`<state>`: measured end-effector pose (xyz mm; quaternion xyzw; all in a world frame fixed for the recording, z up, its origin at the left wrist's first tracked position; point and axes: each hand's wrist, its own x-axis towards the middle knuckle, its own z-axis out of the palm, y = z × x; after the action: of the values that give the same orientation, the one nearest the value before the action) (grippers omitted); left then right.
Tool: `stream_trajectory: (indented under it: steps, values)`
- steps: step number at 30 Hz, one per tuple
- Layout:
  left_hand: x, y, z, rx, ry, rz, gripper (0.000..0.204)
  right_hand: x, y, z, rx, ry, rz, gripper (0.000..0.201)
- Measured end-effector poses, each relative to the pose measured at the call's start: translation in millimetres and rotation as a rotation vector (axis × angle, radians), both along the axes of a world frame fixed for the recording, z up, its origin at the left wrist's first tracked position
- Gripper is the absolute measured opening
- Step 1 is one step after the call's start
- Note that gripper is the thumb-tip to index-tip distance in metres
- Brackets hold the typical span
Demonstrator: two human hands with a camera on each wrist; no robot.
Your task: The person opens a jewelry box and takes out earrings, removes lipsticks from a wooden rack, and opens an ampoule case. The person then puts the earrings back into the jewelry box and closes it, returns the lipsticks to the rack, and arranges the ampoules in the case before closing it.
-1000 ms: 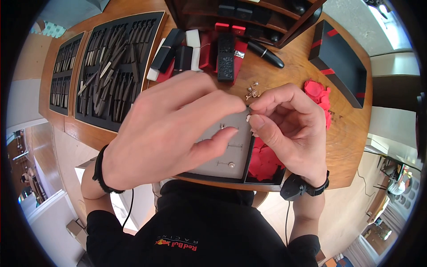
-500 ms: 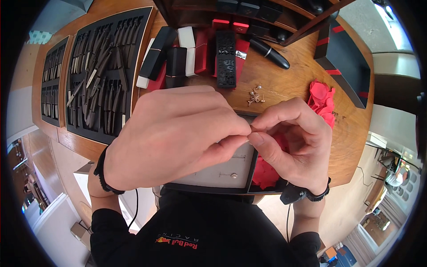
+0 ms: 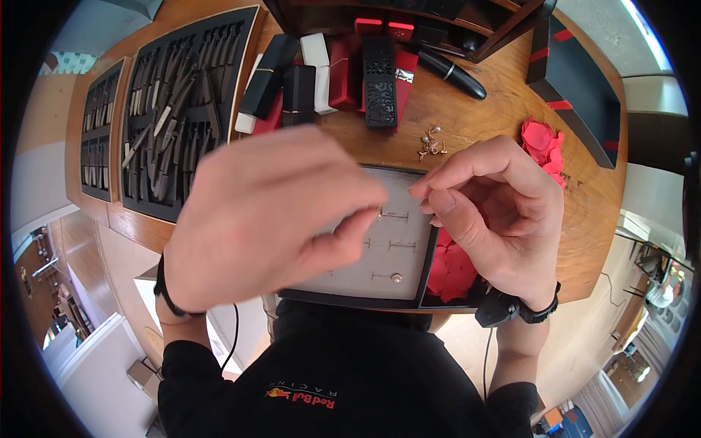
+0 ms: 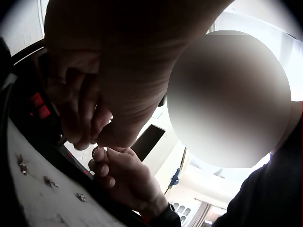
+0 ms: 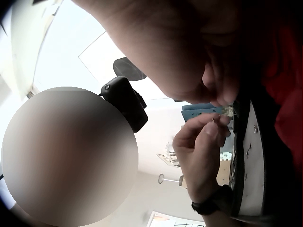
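My left hand (image 3: 270, 212) is over the grey jewellery pad (image 3: 350, 281), its thumb and forefinger pinching a thin metal earring post (image 5: 213, 121), seen in the right wrist view. Facing it, my right hand (image 3: 504, 212) brings thumb and forefinger tips together on a tiny piece of an earring, mostly hidden by the fingertips. A gap parts the two hands in the head view. Below them, a round-headed earring (image 3: 396, 277) sits in a slit of the pad. Another earring (image 3: 381, 214) shows by the left thumb. Several loose earrings (image 3: 431, 144) lie heaped beyond the pad.
Red petals (image 3: 447, 270) fill the compartment right of the pad; more petals (image 3: 542, 146) lie on the table. Black, white and red boxes (image 3: 299, 91) stand at the back beside a black case (image 3: 453, 75). A black box (image 3: 577, 95) lies right, trays of dark-handled pieces (image 3: 171, 109) left.
Both hands first came together at the fingertips, then parted, the left hand drawing back to the left. The right hand kept its pinch. The head view also shifted slightly.
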<state>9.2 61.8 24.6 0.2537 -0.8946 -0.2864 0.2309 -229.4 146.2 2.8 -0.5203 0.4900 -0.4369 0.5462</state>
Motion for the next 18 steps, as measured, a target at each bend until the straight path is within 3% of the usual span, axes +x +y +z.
stream_trajectory:
  steps: [4,8,18]
  values:
    - [15.4,20.2,2.8,-0.057,-0.140,-0.061,0.027,1.2,-0.8,-3.6,-0.053,0.026,-0.008,0.015]
    - [22.6,36.5,5.8,-0.148,-0.292,-0.005,0.029,2.8,-0.9,-1.3,-0.088,0.048,-0.011,0.013]
    - [19.4,50.5,9.5,-0.295,-0.448,-0.042,0.035,5.0,1.3,-0.6,-0.114,0.057,-0.011,0.016]
